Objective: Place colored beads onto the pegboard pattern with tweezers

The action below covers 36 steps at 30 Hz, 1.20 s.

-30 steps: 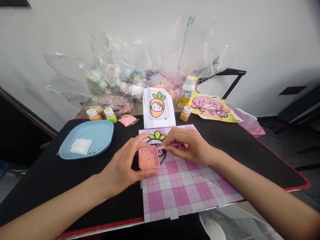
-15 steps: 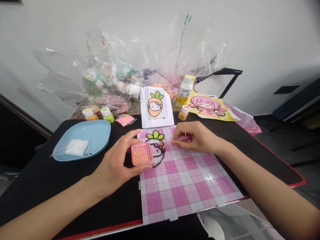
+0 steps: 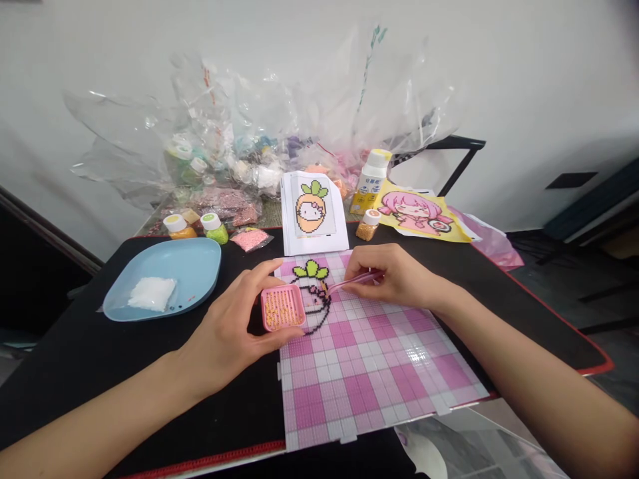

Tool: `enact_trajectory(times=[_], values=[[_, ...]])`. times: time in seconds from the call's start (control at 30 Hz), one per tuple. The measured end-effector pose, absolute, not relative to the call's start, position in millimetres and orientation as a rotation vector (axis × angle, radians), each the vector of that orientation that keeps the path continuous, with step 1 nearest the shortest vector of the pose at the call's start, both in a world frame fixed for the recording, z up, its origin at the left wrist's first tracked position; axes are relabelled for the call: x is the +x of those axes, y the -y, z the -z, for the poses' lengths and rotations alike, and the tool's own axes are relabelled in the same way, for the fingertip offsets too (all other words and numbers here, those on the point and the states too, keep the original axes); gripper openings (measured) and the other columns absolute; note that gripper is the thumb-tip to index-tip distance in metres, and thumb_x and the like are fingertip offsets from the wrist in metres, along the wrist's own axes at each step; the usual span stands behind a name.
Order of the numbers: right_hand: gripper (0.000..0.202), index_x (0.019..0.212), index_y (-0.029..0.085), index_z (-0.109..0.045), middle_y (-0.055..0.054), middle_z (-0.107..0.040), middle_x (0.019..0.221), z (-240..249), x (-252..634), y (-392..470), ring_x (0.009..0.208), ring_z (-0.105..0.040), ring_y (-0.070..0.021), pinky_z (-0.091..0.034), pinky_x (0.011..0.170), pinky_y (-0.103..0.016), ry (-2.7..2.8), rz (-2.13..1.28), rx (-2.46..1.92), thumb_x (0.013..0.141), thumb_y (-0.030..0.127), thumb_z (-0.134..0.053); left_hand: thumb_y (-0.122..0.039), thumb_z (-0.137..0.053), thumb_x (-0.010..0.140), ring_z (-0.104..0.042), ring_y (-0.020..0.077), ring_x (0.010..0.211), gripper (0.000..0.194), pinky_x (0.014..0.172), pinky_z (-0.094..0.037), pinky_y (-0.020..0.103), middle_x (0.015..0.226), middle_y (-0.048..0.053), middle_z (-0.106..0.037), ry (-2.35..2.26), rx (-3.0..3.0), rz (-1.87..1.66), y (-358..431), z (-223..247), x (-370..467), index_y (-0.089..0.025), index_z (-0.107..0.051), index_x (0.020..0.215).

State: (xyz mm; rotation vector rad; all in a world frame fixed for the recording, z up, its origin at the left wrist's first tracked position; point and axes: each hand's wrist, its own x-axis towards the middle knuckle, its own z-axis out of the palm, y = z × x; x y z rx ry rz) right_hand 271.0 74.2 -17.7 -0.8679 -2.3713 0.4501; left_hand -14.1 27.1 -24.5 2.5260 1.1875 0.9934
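Note:
Between its thumb and fingers, my left hand (image 3: 239, 322) grips a small pink ridged tray (image 3: 283, 309) with yellow-orange beads lined up in its grooves. My right hand (image 3: 382, 271) is closed on pink tweezers (image 3: 357, 279), whose tips touch or hover at the right side of a bead figure (image 3: 312, 269) with green leaves and a black outline. The figure lies on a pink-and-white checked pegboard (image 3: 369, 372), partly hidden by the tray. Behind the board stands a printed carrot-shaped pattern card (image 3: 311, 211).
A blue plate (image 3: 200, 266) with a white packet is at left. Bead jars (image 3: 216, 229), a pink bead bag (image 3: 251, 238), another jar (image 3: 368, 225), a white bottle (image 3: 372, 178) and a yellow character sheet (image 3: 422, 216) line the back. Clear plastic bags (image 3: 239, 113) pile up behind.
Both hands hold nearly the same positions. The view has shifted very slightly; no object has visibly been picked up or let go.

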Motion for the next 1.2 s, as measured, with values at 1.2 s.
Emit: enact_trajectory(times=[1.2], values=[[0.012, 0.085, 0.015, -0.066, -0.003, -0.067, 0.077, 14, 261, -67, 0.064, -0.054, -0.0098, -0.042, 0.055, -0.022, 2.281, -0.468, -0.748, 0.088, 0.027, -0.066, -0.043, -0.074, 0.08, -0.067, 0.0218, 0.097, 0.08, 0.088, -0.055, 0.037, 0.11, 0.004, -0.067, -1.101, 2.557, -0.989, -27, 31, -14, -0.03, -0.029, 0.144]])
